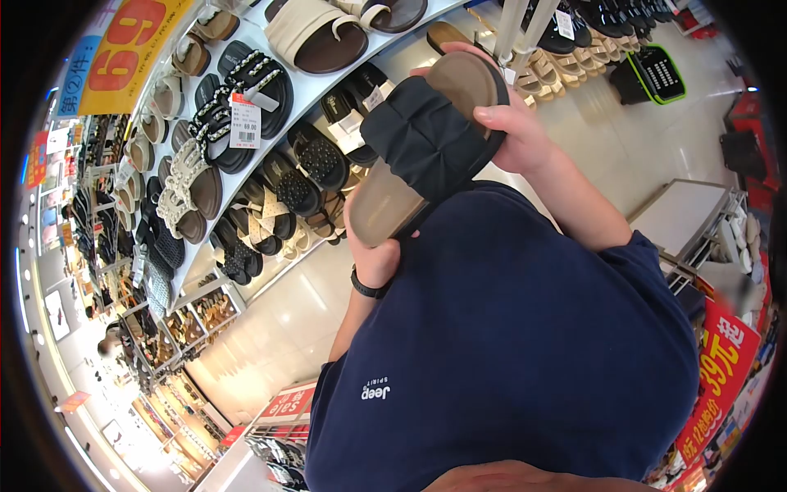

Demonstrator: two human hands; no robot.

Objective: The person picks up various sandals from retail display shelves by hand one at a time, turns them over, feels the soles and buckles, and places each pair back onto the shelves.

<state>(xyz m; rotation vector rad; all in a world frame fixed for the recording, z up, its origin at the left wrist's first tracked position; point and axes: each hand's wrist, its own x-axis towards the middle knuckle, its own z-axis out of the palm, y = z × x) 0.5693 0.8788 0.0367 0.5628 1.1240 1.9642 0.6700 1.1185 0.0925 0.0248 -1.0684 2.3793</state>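
Gripping 1 dark slide sandal (426,139) by its 2 ends, the shopper has it slung between the hands, tilted so that the brown footbed shows. The right hand (525,135) is closed around the upper end, thumb pressed on top by the rim of the footbed, just beside the wide black strap. The left hand (377,258) is wrapped around the opposite, lower end, mostly beneath and behind the sole; I can't make out all its fingers. The strap itself sits midway between the 2 grips.

A black wristband (367,287) circles the left wrist, and the sandal is up in front of a navy T-shirt (525,328).

Just beyond, a white shelf (385,45) carries rows of footwear: a beige sandal (311,33) on top, and studded black sandals (318,156) lower down. A price tag (245,120) reading 69.00 hangs there, near a yellow sign (123,61) with a big 69. Farther off, a black basket with a green rim (664,100) stands on the pale floor (287,336).
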